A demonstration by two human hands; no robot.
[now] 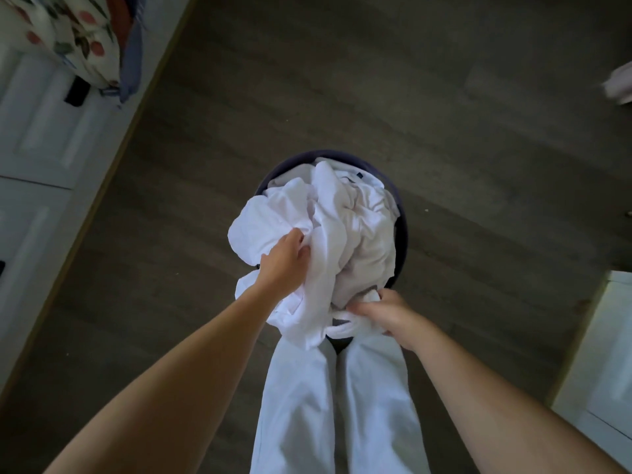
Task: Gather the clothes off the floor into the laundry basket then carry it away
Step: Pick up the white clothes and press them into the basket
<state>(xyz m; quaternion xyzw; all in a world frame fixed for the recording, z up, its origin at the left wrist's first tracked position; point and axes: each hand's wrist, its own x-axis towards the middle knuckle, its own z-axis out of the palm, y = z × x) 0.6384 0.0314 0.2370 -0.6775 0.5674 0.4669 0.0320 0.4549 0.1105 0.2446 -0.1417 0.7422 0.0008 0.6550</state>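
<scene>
A round dark laundry basket (403, 227) stands on the floor in front of my legs, heaped with white clothes (345, 213) that spill over its near and left rim. My left hand (285, 263) is closed on a bunch of the white cloth at the left side of the heap. My right hand (383, 314) grips white cloth bunched at the near rim of the basket; whether it also holds the rim is hidden.
A pale garment (619, 84) lies on the grey wood floor (376, 80) at the far right edge. White panelled doors (44, 138) run along the left, with floral fabric (73, 32) hanging over them. A white cabinet (605, 354) stands at the right.
</scene>
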